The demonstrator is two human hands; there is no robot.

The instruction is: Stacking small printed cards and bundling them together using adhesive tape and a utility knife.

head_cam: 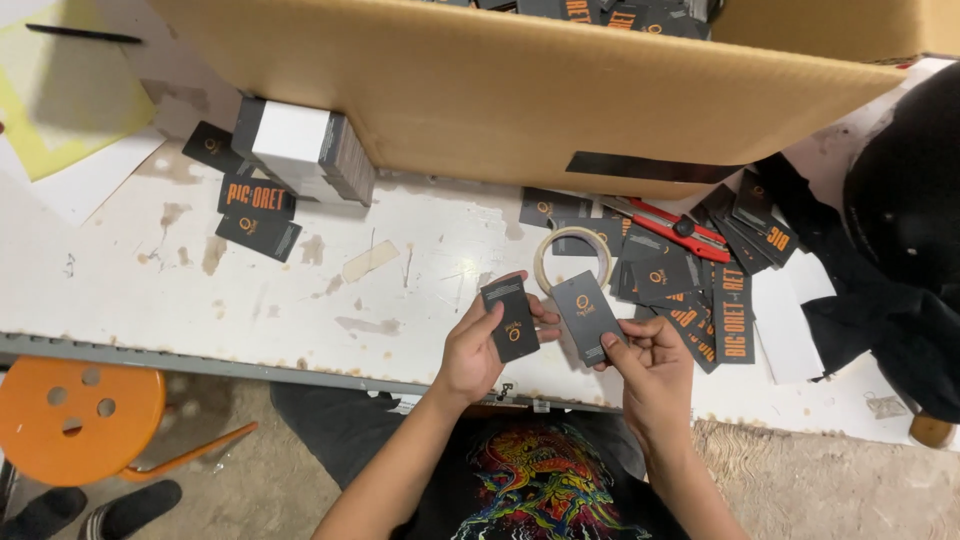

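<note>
While each hand grips one, left card (511, 318) between fingers (487, 318), right card (590, 317) likewise

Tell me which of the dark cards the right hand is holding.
The right hand holds the dark card that lies just below the roll of tape. The left hand holds another card; the rest lie loose on the table.

Head view, steeply down, close
</note>
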